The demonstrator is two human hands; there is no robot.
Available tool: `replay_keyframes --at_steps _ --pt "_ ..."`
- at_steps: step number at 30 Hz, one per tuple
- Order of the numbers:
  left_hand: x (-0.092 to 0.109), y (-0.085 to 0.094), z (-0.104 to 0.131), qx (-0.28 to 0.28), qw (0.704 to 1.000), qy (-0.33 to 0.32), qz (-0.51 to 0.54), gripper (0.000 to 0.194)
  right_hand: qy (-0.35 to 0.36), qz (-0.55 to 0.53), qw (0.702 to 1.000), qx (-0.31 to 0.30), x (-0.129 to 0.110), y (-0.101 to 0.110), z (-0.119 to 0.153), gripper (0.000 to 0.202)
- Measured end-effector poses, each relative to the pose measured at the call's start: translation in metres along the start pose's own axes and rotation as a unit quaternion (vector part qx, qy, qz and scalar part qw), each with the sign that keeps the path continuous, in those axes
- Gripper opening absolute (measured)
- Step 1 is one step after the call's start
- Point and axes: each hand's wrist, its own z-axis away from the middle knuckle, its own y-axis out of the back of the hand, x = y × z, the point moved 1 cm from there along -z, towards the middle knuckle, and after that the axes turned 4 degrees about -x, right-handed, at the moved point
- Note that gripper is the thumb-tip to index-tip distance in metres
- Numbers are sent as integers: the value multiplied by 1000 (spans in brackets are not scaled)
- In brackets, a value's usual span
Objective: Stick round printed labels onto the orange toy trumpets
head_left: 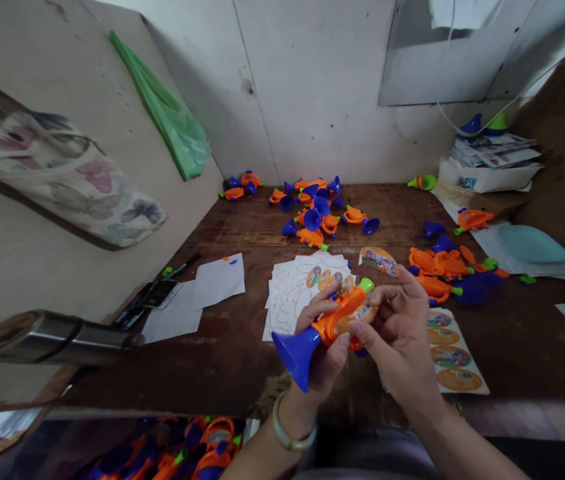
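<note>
A toy trumpet [329, 325] with an orange body, blue bell and light green mouthpiece lies tilted in my left hand [329, 360], the bell pointing down to the left. My left fingers are wrapped around its body. My right hand [407, 340] presses its thumb and fingers at an orange oval sticker [362, 316] with a barcode on the trumpet's side. A second, colourful oval sticker [379, 261] sticks out from the right index fingertip. Beneath the hands is a stack of sticker sheets [287, 287], some ovals peeled off. Another sticker sheet [455, 357] lies right of my right hand.
Several toy trumpets [315, 210] are piled at the back of the brown table [262, 233]; more orange parts [439, 263] lie on the right. A steel flask [57, 337], papers [219, 277] and a phone [162, 293] are on the left. Trumpets fill a container [177, 453] below the edge.
</note>
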Motion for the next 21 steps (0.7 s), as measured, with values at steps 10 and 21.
replay_keyframes --at_steps 10,21 --pt "3 -4 3 5 999 2 33 25 12 2 1000 0 0 -1 1 80" --pt "-2 -5 7 33 999 -34 13 23 142 138 980 35 -3 1 -2 60"
